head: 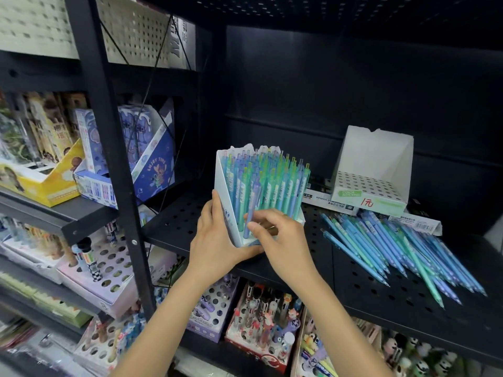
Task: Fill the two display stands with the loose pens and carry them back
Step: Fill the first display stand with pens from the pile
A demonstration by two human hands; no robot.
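Right hand (275,235) pinches pen (251,210) (upright); stand (239,232) alongside.

Left hand (215,238): your fingers curl round the stand's side.
Right hand (275,235): your fingertips pinch one pen.

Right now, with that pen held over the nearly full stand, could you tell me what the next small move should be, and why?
Probably lower the purple pen that the right hand pinches into a front-row hole of the full stand, which the left hand steadies. Its tip already sits low at the front row. After that, the loose pens and the empty stand wait.
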